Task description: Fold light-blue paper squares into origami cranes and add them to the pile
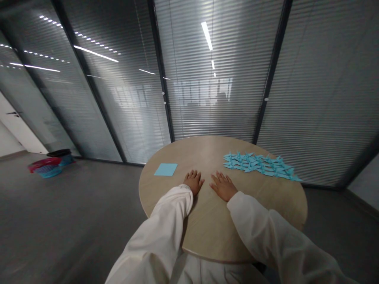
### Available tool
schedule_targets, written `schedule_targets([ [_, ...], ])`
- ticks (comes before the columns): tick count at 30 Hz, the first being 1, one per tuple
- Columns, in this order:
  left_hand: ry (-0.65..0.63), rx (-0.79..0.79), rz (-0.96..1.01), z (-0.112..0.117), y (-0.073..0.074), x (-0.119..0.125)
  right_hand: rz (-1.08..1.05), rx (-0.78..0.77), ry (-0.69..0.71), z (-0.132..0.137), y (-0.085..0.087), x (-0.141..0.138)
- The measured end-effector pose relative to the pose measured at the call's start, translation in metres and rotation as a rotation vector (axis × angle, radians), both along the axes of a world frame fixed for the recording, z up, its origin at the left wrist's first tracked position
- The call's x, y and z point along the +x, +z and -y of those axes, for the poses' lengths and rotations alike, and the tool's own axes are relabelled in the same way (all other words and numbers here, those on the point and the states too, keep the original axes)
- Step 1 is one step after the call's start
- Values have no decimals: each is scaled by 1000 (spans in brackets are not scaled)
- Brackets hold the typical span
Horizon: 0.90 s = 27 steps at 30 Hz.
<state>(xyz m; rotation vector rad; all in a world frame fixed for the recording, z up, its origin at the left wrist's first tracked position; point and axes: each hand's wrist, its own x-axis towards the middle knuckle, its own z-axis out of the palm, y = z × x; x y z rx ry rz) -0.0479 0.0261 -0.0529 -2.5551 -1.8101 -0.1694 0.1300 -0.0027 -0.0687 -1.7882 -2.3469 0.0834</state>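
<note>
Both my hands lie flat on a round wooden table (213, 221), palms down, fingers stretched out. My left hand (194, 181) and my right hand (223, 186) rest side by side near the table's middle and hold nothing. A flat light-blue paper square (166, 169) lies to the left of my left hand, apart from it. Several folded light-blue paper cranes (260, 165) are laid out in rows to the right, beyond my right hand. White sleeves cover both my arms.
Glass walls with closed blinds (207, 86) stand behind the table. On the grey floor at far left sit stacked coloured baskets (50, 165). A dark frame post (266, 94) runs down behind the cranes.
</note>
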Motion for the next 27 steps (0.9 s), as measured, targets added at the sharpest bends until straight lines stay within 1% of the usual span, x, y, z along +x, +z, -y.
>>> schedule_targets([
  [4, -1, -4, 4, 1, 1, 0, -1, -7, 1, 0, 1, 0],
  [10, -12, 0, 24, -4, -3, -3, -13, -7, -9, 2, 2, 0],
  [12, -19, 37, 57, -6, -4, -4, -26, 9, -3, 2, 2, 0],
  [14, 4, 102, 92, -6, -2, -5, -35, 26, 6, 3, 2, 0],
  [16, 60, 165, 108, -7, 2, -9, -37, 34, 13, 4, 3, 0],
  [18, 142, 210, 97, -10, 7, -17, -37, 35, 16, 4, 3, 1],
  [21, 323, 242, 77, -20, 11, -40, -43, 44, 24, 4, 4, 2],
  [24, 466, 205, 59, -34, 11, -72, -60, 71, 44, 3, 4, 3],
  [25, 495, 189, 45, -38, 10, -82, -66, 79, 49, 3, 4, 3],
  [27, 506, 140, 32, -44, 10, -97, -78, 94, 53, 2, 3, 4],
])
